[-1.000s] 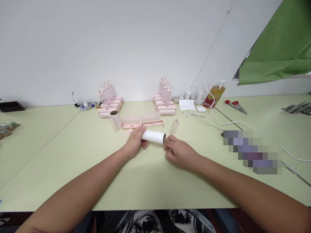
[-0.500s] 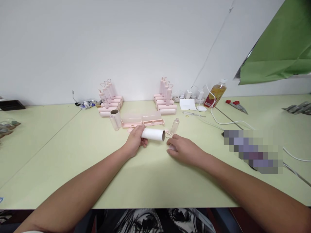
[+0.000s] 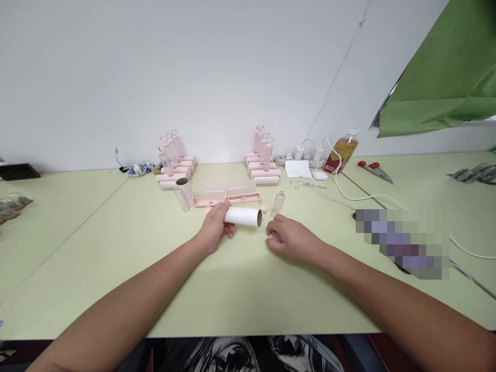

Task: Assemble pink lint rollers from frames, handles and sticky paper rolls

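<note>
My left hand is closed around the left end of a white lint roll, whose brown cardboard core opens toward the right. Just right of that open end, my right hand has its fingers pinched together on a small pale piece, mostly hidden by them. A clear pinkish handle tube stands right behind my right fingers. Behind the roll lie two pink half-shells with clear covers. Left of them another clear tube stands beside an upright roll.
Finished pink lint rollers stand in two rows, at left and right. Farther right are a power strip, a white paper, a drink bottle, red-handled scissors, a white cable and a blurred-out object.
A pale heart-shaped loop that lay by my right fingertips no longer shows there. Both hands have hardly moved, and the white lint roll stays in my left hand.
</note>
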Available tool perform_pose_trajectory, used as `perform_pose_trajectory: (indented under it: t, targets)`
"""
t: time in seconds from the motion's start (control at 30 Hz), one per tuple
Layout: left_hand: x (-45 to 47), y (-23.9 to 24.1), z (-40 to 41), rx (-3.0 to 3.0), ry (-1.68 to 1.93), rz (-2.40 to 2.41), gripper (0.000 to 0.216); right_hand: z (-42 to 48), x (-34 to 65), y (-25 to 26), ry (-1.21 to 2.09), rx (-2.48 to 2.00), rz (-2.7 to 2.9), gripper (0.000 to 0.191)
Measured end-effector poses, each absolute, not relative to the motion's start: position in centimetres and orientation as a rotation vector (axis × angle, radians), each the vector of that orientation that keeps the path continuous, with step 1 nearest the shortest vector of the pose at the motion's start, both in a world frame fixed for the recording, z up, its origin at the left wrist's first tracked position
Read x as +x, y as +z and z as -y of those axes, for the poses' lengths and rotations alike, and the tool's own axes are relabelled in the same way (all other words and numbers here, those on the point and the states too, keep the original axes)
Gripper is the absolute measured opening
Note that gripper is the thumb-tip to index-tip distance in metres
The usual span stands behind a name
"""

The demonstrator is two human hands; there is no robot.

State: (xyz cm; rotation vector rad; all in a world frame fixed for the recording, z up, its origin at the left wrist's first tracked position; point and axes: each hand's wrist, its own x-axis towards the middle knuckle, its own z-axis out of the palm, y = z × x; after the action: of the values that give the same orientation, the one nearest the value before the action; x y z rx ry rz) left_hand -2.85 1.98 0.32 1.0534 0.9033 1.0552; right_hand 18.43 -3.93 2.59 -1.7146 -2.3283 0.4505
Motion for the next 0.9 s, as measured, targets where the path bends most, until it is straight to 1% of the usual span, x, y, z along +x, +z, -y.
perform_pose_trajectory:
  t: [0.1, 0.17, 0.23, 0.37, 0.6, 0.77, 0.9]
  targets:
    - [-2.8, 0.3, -2.0, 1.055, 1.059, -0.886, 0.034, 4.1, 18.4, 2.8, 0.462, -1.706, 2.361, 0.011]
    - [-2.8, 0.2, -2.1, 1.049, 1.056, -0.889, 0.035, 4.2, 18.6, 2.9, 0.491, -1.669, 2.380, 0.017]
    - [-2.8, 0.1, -2.1, 1.045, 1.054, -0.895, 0.036, 4.2, 18.9, 2.9, 0.528, -1.625, 2.416, 0.019]
    - [-2.8, 0.1, -2.1, 1.067, 1.057, -0.878, 0.036, 4.1, 19.4, 3.0, 0.568, -1.571, 2.467, 0.014]
    - [-2.9, 0.1, -2.1, 1.062, 1.046, -0.897, 0.035, 4.1, 19.0, 3.0, 0.520, -1.577, 2.375, 0.004]
    - [-2.9, 0.1, -2.1, 1.069, 1.057, -0.881, 0.035, 4.0, 19.0, 2.6, 0.657, -1.524, 2.232, 0.020]
    - [-2.8, 0.2, -2.0, 1.054, 1.055, -0.892, 0.034, 3.5, 19.0, 1.8, 0.838, -1.411, 1.936, 0.027]
